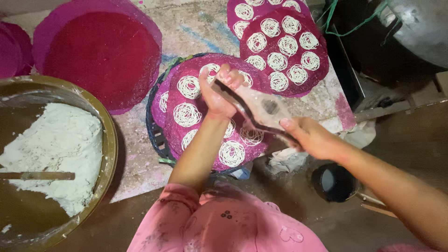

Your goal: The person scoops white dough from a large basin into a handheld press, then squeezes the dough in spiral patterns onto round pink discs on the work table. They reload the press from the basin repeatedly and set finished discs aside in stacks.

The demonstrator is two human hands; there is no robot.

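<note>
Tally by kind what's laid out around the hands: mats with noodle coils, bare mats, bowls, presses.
Pink mats bearing noodle coils: 3
Bare pink mats: 2
Dough bowl: 1
Noodle press: 1, gripped by left hand and right hand
Total: 7

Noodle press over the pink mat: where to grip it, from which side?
Grip the noodle press by its two handle ends, one from each side: the left hand takes the far end, the right hand the near end. Its long lever shape, tilted across the pink mat, favours this.
</note>
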